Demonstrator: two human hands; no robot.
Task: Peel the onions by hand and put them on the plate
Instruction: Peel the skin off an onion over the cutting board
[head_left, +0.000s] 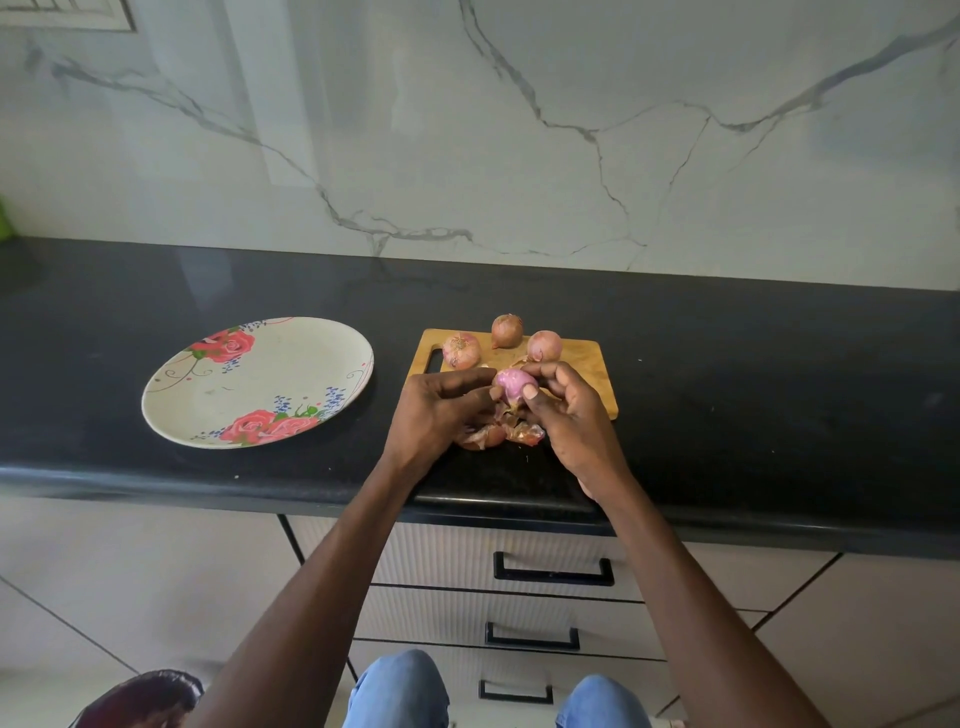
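A half-peeled pink onion is held over the near edge of the wooden cutting board. My left hand grips it from the left and my right hand pinches it from the right with thumb and fingers. Three unpeeled onions sit at the back of the board: one on the left, one in the middle, one on the right. Loose peel lies under my hands. A flowered plate lies to the left with nothing on it.
The black countertop runs wall to wall, with a marble backsplash behind. Drawers with black handles are below the counter edge. A green object shows at the far left edge.
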